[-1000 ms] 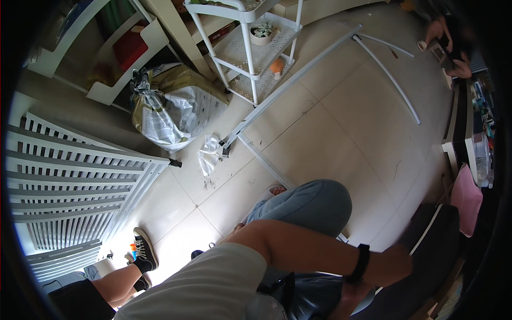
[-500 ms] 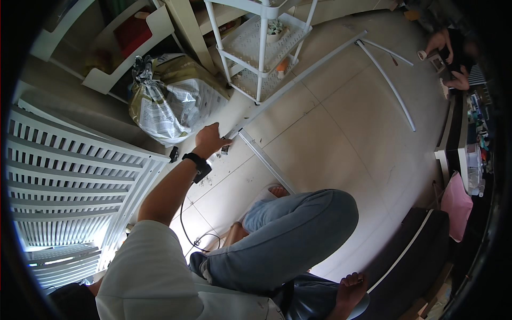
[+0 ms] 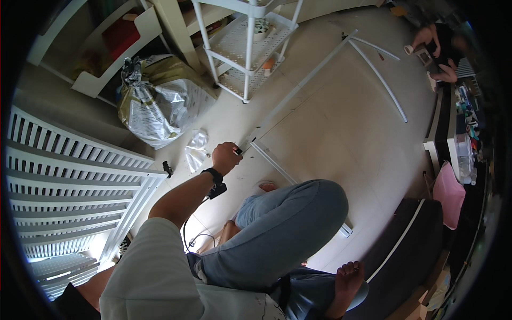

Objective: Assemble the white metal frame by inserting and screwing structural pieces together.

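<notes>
A person's left hand (image 3: 226,158) stretches out near the middle of the view, its fingers curled in and pinching a small black fitting (image 3: 238,151). That fitting is at the near corner of a pale grey metal frame (image 3: 320,69) lying on a tiled floor (image 3: 341,149); whether it is fixed to the frame or just beside it, I cannot tell. From this corner one long bar runs away to the upper right, and another runs under the person's bent knee in blue jeans (image 3: 320,202). Two thinner bars spread from the far end.

The right hand (image 3: 349,274) is low in the view, beside the knee, its fingers bent upward; its palm is hidden, so I cannot tell whether it holds anything. A dark wristband (image 3: 215,175) circles the left wrist.

Left of the left hand, a crumpled silvery wrapper (image 3: 196,149) lies near a tied, shiny plastic bag (image 3: 154,112). Beyond stands a white tiered trolley (image 3: 249,48) with a small potted plant (image 3: 260,31). A grey slatted panel (image 3: 74,180) fills the left side. At right are a dark cushion (image 3: 408,240) and a pink item (image 3: 449,196); another person (image 3: 447,45) sits at the upper right
</notes>
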Action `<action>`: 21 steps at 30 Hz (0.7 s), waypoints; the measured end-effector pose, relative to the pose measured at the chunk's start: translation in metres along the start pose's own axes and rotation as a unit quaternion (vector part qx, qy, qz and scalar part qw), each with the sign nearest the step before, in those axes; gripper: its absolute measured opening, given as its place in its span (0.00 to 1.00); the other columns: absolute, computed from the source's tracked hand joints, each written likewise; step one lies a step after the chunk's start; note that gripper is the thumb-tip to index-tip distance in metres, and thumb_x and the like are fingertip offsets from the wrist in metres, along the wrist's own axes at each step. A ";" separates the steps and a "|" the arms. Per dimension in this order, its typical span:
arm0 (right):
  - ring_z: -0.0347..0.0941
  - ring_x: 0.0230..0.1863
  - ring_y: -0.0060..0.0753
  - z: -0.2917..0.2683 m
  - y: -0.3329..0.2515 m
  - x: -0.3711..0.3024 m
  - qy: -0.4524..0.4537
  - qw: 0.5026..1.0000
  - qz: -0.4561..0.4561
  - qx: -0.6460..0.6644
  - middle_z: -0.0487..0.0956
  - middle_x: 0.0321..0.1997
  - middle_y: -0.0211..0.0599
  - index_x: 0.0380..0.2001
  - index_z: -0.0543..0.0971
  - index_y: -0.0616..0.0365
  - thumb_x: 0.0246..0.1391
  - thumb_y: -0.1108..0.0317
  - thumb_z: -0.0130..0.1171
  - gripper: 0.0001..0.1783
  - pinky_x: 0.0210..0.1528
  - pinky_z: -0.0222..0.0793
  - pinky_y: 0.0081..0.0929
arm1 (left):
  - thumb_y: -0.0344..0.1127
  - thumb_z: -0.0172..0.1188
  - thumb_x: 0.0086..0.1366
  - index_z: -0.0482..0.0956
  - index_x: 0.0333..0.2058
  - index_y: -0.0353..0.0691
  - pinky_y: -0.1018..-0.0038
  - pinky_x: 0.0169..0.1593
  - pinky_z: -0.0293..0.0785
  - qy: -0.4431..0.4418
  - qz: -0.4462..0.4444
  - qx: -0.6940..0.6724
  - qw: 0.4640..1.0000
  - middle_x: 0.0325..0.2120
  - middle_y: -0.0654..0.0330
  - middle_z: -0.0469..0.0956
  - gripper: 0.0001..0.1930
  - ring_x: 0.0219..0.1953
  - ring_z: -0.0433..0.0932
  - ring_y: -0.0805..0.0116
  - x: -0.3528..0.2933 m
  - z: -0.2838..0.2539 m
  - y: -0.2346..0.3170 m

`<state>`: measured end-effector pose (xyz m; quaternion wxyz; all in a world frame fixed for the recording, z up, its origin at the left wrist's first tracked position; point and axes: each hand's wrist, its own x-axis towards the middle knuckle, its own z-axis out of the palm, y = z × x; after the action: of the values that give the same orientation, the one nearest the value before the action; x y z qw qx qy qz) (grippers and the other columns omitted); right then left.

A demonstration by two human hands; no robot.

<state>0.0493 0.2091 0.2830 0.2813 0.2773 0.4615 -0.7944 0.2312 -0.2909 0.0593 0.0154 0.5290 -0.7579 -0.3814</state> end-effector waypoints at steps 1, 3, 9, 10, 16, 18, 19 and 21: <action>0.52 0.19 0.21 0.000 0.001 0.001 -0.002 1.000 0.010 0.003 0.60 0.17 0.25 0.24 0.70 0.52 0.69 0.60 0.44 0.17 0.24 0.53 0.23 | 0.40 0.68 0.45 0.85 0.37 0.43 0.65 0.44 0.80 0.005 0.008 -0.007 1.000 0.35 0.57 0.85 0.17 0.41 0.83 0.58 -0.001 0.007 0.005; 0.54 0.19 0.21 -0.001 0.000 0.002 -0.008 1.000 0.007 -0.008 0.61 0.17 0.25 0.25 0.70 0.52 0.68 0.61 0.44 0.16 0.25 0.54 0.23 | 0.40 0.68 0.46 0.85 0.37 0.42 0.65 0.45 0.79 0.009 0.021 -0.017 1.000 0.35 0.57 0.85 0.17 0.42 0.82 0.57 -0.004 0.022 0.018; 0.56 0.20 0.22 -0.009 -0.002 -0.001 -0.033 0.999 -0.008 -0.007 0.62 0.18 0.25 0.25 0.72 0.51 0.68 0.61 0.44 0.16 0.26 0.56 0.24 | 0.45 0.67 0.47 0.84 0.35 0.43 0.59 0.45 0.76 -0.032 0.098 0.002 0.995 0.33 0.53 0.83 0.18 0.40 0.81 0.51 -0.021 0.071 0.065; 0.57 0.20 0.23 -0.006 0.002 0.000 -0.024 1.000 0.002 -0.005 0.62 0.18 0.25 0.25 0.72 0.51 0.69 0.59 0.43 0.17 0.27 0.57 0.25 | 0.46 0.67 0.46 0.84 0.34 0.43 0.59 0.44 0.76 -0.023 0.116 -0.009 0.993 0.32 0.53 0.83 0.18 0.40 0.81 0.51 -0.023 0.077 0.066; 0.58 0.22 0.24 0.002 0.003 0.004 -0.021 1.000 0.016 0.000 0.62 0.19 0.24 0.24 0.71 0.50 0.70 0.54 0.42 0.21 0.28 0.57 0.25 | 0.48 0.67 0.49 0.85 0.34 0.45 0.62 0.44 0.77 -0.126 0.208 0.046 0.969 0.35 0.56 0.85 0.16 0.41 0.83 0.55 -0.025 0.104 0.106; 0.58 0.22 0.24 0.003 0.007 0.010 -0.008 0.999 0.035 -0.012 0.62 0.19 0.24 0.24 0.70 0.50 0.69 0.54 0.44 0.20 0.28 0.57 0.25 | 0.50 0.66 0.50 0.85 0.34 0.44 0.60 0.44 0.77 -0.159 0.224 0.046 0.960 0.34 0.54 0.84 0.18 0.40 0.82 0.53 -0.020 0.112 0.116; 0.58 0.23 0.24 0.002 0.011 0.016 0.000 0.998 0.059 -0.027 0.61 0.19 0.24 0.23 0.70 0.49 0.68 0.54 0.46 0.19 0.28 0.57 0.25 | 0.51 0.65 0.51 0.85 0.34 0.43 0.59 0.44 0.77 -0.184 0.235 0.046 0.953 0.33 0.52 0.84 0.19 0.40 0.82 0.51 -0.018 0.116 0.118; 0.58 0.23 0.25 0.002 0.031 0.035 -0.007 0.992 0.112 -0.058 0.61 0.19 0.24 0.22 0.69 0.49 0.66 0.56 0.49 0.17 0.29 0.57 0.26 | 0.51 0.61 0.56 0.85 0.33 0.45 0.59 0.45 0.77 -0.205 0.244 0.045 0.947 0.34 0.52 0.84 0.16 0.41 0.82 0.50 -0.016 0.122 0.123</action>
<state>0.0465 0.1881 0.2416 0.3871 0.3044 0.4706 -0.7321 0.0891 -0.1910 0.0521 -0.0720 0.2384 -0.8669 -0.4318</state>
